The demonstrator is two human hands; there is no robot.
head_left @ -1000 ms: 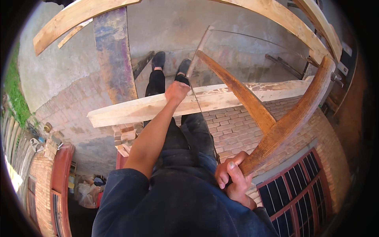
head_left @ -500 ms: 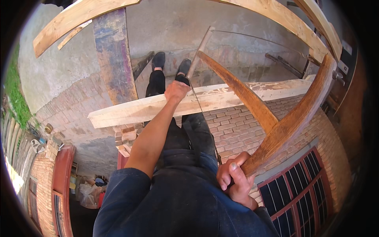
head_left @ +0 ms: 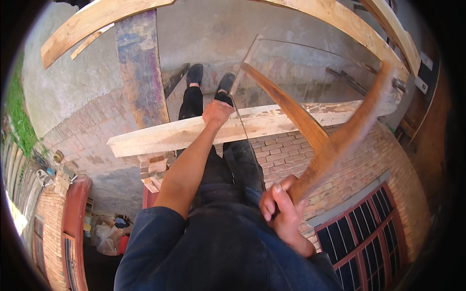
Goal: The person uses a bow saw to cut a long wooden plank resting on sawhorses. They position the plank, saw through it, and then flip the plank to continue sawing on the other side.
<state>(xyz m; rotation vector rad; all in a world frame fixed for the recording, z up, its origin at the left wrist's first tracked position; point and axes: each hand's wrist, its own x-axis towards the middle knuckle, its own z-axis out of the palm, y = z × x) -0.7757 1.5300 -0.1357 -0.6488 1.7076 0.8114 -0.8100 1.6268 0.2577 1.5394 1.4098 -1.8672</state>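
Observation:
My left hand (head_left: 217,112) presses flat on a long pale wooden plank (head_left: 160,137) that lies across the view at knee height. My right hand (head_left: 280,209) grips the lower end of a wooden frame saw (head_left: 335,140). Its thin blade (head_left: 244,138) runs from near my right hand up across the plank, just right of my left hand. The saw's outer arm is blurred with motion. My dark trousers and black shoes (head_left: 195,73) show beyond the plank.
A stack of bricks (head_left: 153,169) sits under the plank's left part. A weathered upright board (head_left: 141,72) rises behind it. More timber beams (head_left: 97,19) arc overhead. Brick walls, a red door frame (head_left: 73,228) and a barred window (head_left: 369,237) lie around.
The saw frame has swung, its outer arm shifting and blurring, as my right hand drew nearer to my body. My left hand stays on the plank.

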